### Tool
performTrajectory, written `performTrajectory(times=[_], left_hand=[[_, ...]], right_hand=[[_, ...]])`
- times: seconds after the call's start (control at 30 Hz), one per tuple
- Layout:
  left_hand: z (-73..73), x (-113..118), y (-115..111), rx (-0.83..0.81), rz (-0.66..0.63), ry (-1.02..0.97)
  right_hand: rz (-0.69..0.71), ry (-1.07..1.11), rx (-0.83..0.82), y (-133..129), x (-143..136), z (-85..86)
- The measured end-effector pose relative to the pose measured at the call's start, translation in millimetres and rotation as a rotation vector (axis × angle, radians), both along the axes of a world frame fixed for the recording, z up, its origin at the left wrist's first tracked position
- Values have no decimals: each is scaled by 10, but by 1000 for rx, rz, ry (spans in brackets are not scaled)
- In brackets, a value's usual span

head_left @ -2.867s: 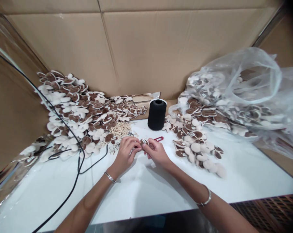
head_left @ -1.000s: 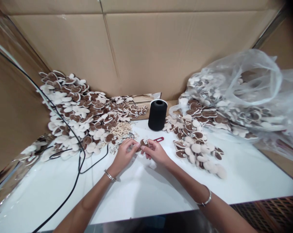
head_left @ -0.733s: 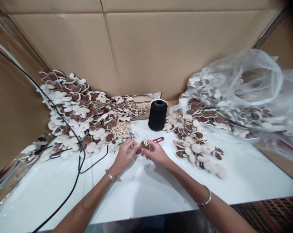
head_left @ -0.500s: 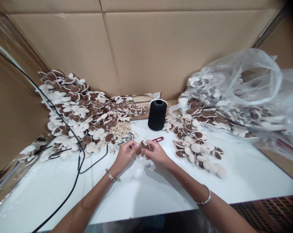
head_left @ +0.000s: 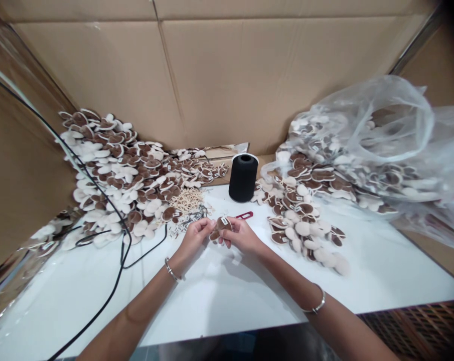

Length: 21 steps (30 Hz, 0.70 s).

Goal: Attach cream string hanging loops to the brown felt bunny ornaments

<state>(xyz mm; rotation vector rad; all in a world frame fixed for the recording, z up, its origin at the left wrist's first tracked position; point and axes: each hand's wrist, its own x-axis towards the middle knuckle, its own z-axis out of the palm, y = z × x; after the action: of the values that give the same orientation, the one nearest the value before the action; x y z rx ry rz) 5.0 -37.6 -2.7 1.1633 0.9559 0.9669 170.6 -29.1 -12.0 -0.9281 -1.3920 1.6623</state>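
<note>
Between my hands, above the white table, is a small brown fabric piece [head_left: 222, 226] with a pale edge and a small white label. My right hand [head_left: 242, 234] grips its right side, thumb on the front and fingers behind. At its left edge, the fingertips of my left hand [head_left: 196, 235] are pinched together against the piece. Just behind my right hand lies a red tool [head_left: 245, 215], partly hidden. Past it stands a black thread cone [head_left: 244, 178].
A large heap of brown and white pieces [head_left: 129, 173] covers the back left, with small beige bits [head_left: 189, 199] beside it. More pieces [head_left: 305, 225] lie at right near a clear plastic bag [head_left: 392, 120]. A black cable [head_left: 117, 281] crosses the left side. Cardboard [head_left: 227, 75] stands behind.
The brown piece has turned slightly between my hands, and its label is tilted more. My left fingers have closed up against its edge. The rest looks the same.
</note>
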Motion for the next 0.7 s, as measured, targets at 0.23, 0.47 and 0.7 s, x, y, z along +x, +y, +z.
performTrajectory(times=[0.23, 0.47, 0.7], left_hand=[[87, -51, -6, 218, 18, 317], [139, -68, -35, 289, -38, 386], [50, -16, 19, -35, -106, -72]], right_hand=[[-7, 4, -37, 2, 5, -19], [28, -45, -50, -45, -27, 18], [71, -42, 6, -44, -7, 27]])
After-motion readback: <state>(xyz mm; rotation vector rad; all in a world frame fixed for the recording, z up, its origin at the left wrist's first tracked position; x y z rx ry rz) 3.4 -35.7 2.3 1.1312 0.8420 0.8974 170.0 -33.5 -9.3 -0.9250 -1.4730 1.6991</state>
